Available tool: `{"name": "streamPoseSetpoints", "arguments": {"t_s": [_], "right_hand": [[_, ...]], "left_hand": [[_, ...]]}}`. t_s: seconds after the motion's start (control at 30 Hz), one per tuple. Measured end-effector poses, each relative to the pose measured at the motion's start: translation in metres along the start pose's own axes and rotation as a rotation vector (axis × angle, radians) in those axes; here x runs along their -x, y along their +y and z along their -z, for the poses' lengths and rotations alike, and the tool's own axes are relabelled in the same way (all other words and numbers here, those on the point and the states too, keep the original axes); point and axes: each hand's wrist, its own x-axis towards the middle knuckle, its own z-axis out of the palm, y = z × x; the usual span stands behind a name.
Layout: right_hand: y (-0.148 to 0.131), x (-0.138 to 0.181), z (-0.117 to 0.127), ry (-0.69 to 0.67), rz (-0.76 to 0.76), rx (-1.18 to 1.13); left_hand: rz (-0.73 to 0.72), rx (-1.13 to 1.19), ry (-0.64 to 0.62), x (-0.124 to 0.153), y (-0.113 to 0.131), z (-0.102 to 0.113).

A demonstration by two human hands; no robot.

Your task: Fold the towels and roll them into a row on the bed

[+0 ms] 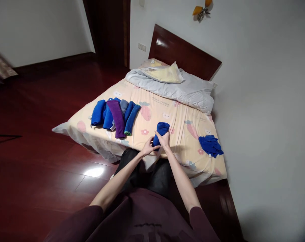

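A blue towel (161,130), folded or rolled into a compact bundle, is between my two hands over the near edge of the bed. My left hand (149,147) grips its lower left end, thumb and fingers closed around it. On its right side my right hand (164,139) is wrapped, fingers partly hidden behind the cloth. To the left lies a row of rolled blue towels (98,112), with a purple towel (116,117) on top and a grey one (124,107) among them. A crumpled blue cloth (211,146) lies at the bed's right side.
The bed (177,114) has a patterned sheet, with a grey quilt (193,89) and a pale yellow pillow (167,73) near the wooden headboard (182,50). A white wall (263,111) stands close on the right. Dark red floor (46,161) spreads to the left.
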Motion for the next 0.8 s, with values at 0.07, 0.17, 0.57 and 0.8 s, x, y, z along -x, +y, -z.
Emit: {"name": "streamPoseSetpoints", "arguments": {"t_s": [0.07, 0.17, 0.57, 0.8], "right_hand": [[-0.012, -0.001, -0.018, 0.030, 0.006, -0.089], [-0.029, -0.002, -0.047, 0.040, 0.000, -0.195], [-0.051, -0.031, -0.136, 0.048, -0.036, -0.214], [-0.035, -0.045, -0.163, 0.080, -0.144, -0.263]], "left_hand": [[0.002, -0.072, 0.070, 0.001, -0.007, 0.007], [0.023, -0.133, 0.198, -0.005, -0.012, 0.025], [-0.056, -0.321, 0.308, -0.071, -0.020, 0.109], [-0.001, -0.258, 0.349, -0.084, -0.028, 0.121]]}}
